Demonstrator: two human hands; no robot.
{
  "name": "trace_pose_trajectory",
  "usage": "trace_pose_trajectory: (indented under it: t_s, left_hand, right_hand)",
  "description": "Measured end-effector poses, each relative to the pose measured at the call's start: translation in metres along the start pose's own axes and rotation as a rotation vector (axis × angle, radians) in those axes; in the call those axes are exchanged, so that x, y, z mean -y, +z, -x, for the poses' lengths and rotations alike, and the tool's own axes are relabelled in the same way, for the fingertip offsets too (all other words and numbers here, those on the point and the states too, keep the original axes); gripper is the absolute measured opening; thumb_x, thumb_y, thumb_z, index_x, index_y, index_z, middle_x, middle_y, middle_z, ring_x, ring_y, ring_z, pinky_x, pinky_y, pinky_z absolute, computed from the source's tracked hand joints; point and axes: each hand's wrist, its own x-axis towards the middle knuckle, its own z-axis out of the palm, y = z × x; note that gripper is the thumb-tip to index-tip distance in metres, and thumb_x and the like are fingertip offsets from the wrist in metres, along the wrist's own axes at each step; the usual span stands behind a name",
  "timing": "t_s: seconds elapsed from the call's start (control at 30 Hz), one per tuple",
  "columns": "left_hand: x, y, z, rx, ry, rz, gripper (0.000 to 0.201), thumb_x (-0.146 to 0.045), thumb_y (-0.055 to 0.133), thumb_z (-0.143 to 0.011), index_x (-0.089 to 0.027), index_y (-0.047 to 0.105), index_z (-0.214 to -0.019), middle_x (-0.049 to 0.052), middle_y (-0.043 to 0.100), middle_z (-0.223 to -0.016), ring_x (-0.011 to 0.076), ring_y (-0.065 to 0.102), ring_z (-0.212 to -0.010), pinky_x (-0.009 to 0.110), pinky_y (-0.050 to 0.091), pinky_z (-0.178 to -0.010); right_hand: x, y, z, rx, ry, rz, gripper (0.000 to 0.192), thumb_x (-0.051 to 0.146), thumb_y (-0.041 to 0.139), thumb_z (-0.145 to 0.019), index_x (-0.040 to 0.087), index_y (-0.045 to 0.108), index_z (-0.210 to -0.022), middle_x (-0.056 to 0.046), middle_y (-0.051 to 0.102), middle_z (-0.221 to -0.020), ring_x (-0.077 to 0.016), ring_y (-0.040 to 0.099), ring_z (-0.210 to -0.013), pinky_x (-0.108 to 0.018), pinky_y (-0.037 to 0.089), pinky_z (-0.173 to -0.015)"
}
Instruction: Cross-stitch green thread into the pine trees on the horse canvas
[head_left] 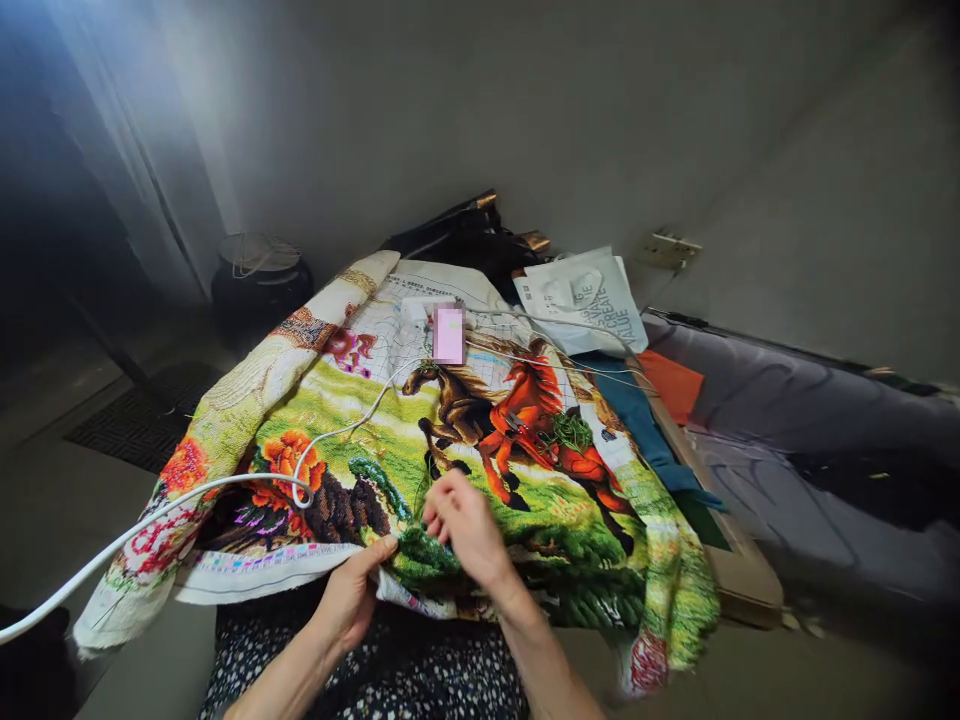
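Note:
A large cross-stitch cloth with horses, flowers and green grass lies spread before me, its long sides rolled up. My left hand grips the near edge, thumb on top and the other fingers hidden underneath. Just above the cloth, close to the left thumb, my right hand is closed with its fingers curled together. Whatever it pinches is too small to make out. Dark green stitching lies beneath it. A bundle of green thread rests on the orange horse.
A pink phone-like item lies on the cloth. A thick white cable crosses the left side and loops over the flowers. At the back are a white printed bag and black plastic. A cardboard box edge shows at right.

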Motion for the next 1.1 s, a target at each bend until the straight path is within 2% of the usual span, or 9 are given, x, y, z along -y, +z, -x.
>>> trace_pose_trajectory:
  t_s: [0.1, 0.17, 0.23, 0.37, 0.47, 0.63, 0.73, 0.87, 1.1]
  left_hand:
    - [0.001, 0.002, 0.001, -0.038, -0.008, 0.025, 0.023, -0.021, 0.082, -0.056, -0.011, 0.075, -0.076, 0.009, 0.077, -0.078, 0.0282, 0.069, -0.088, 0.038, 0.048, -0.089]
    - [0.002, 0.002, 0.001, -0.05, 0.011, 0.034, 0.024, -0.02, 0.081, -0.055, -0.011, 0.075, -0.077, 0.009, 0.077, -0.078, 0.0293, 0.07, -0.089, 0.04, 0.048, -0.091]
    - [0.002, 0.002, 0.001, -0.05, 0.031, 0.04, 0.025, -0.019, 0.082, -0.054, -0.012, 0.075, -0.077, 0.009, 0.078, -0.079, 0.0297, 0.07, -0.09, 0.041, 0.048, -0.091]
    - [0.001, 0.004, 0.002, -0.051, 0.045, 0.036, 0.026, -0.019, 0.083, -0.051, -0.011, 0.076, -0.075, 0.009, 0.078, -0.077, 0.0302, 0.069, -0.091, 0.041, 0.048, -0.093]
    - [0.0, 0.006, 0.003, -0.047, 0.035, 0.04, 0.026, -0.02, 0.083, -0.051, -0.011, 0.076, -0.074, 0.009, 0.077, -0.076, 0.0301, 0.069, -0.091, 0.04, 0.048, -0.091]
    - [0.002, 0.004, 0.001, -0.033, 0.028, 0.012, 0.021, -0.023, 0.082, -0.054, -0.011, 0.075, -0.07, 0.008, 0.076, -0.071, 0.027, 0.07, -0.08, 0.037, 0.051, -0.082]
    - [0.003, 0.001, 0.0, -0.038, 0.016, -0.025, 0.02, -0.025, 0.082, -0.055, -0.011, 0.075, -0.066, 0.007, 0.075, -0.068, 0.0229, 0.068, -0.069, 0.034, 0.051, -0.076]
    - [0.002, 0.001, 0.0, -0.052, 0.029, -0.003, 0.022, -0.024, 0.083, -0.053, -0.012, 0.076, -0.07, 0.006, 0.076, -0.072, 0.0212, 0.067, -0.073, 0.032, 0.05, -0.077]
    - [0.003, 0.004, 0.002, -0.055, 0.025, 0.007, 0.024, -0.026, 0.085, -0.05, -0.012, 0.075, -0.067, 0.005, 0.075, -0.067, 0.02, 0.066, -0.067, 0.031, 0.051, -0.07]
  right_hand:
    - [0.03, -0.038, -0.003, -0.131, -0.059, -0.371, 0.032, 0.05, 0.061, -0.081, 0.023, 0.045, -0.079, 0.004, 0.062, -0.07, -0.0073, 0.05, -0.039, -0.017, 0.036, -0.034]
    - [0.053, -0.07, -0.001, -0.141, -0.097, -0.514, 0.035, 0.05, 0.068, -0.077, 0.023, 0.046, -0.075, 0.011, 0.045, -0.052, -0.0032, 0.03, -0.029, -0.016, 0.034, -0.033]
    - [0.074, -0.101, 0.004, -0.246, -0.259, -0.615, 0.033, 0.041, 0.074, -0.075, 0.022, 0.048, -0.071, 0.016, 0.032, -0.046, -0.0004, 0.015, -0.029, -0.017, 0.045, -0.044]
    - [0.09, -0.133, 0.014, -0.497, -0.643, -0.554, 0.035, 0.034, 0.069, -0.083, 0.022, 0.046, -0.059, 0.013, 0.038, -0.044, -0.0036, 0.028, -0.035, -0.024, 0.053, -0.067]
    - [0.069, -0.107, 0.023, -0.525, -0.596, -0.323, 0.033, 0.031, 0.07, -0.082, 0.021, 0.048, -0.059, 0.011, 0.039, -0.042, -0.0054, 0.031, -0.036, -0.022, 0.047, -0.052]
    - [0.002, -0.015, 0.045, -0.036, 0.016, -0.057, 0.029, 0.047, 0.059, -0.086, 0.021, 0.054, -0.075, 0.009, 0.043, -0.046, -0.0087, 0.04, -0.038, -0.019, 0.035, -0.038]
    - [-0.021, 0.019, 0.052, 0.023, 0.03, 0.209, 0.021, 0.037, 0.054, -0.087, 0.02, 0.065, -0.083, 0.003, 0.052, -0.053, -0.0117, 0.046, -0.045, -0.021, 0.036, -0.041]
    - [-0.026, 0.027, 0.052, -0.034, -0.044, 0.413, 0.025, 0.029, 0.049, -0.089, 0.021, 0.072, -0.086, 0.0, 0.058, -0.052, -0.0148, 0.052, -0.048, -0.024, 0.04, -0.049]
    - [-0.02, 0.027, 0.052, -0.04, -0.066, 0.423, 0.028, 0.024, 0.046, -0.089, 0.019, 0.074, -0.089, 0.003, 0.056, -0.048, -0.0118, 0.048, -0.04, -0.021, 0.036, -0.045]
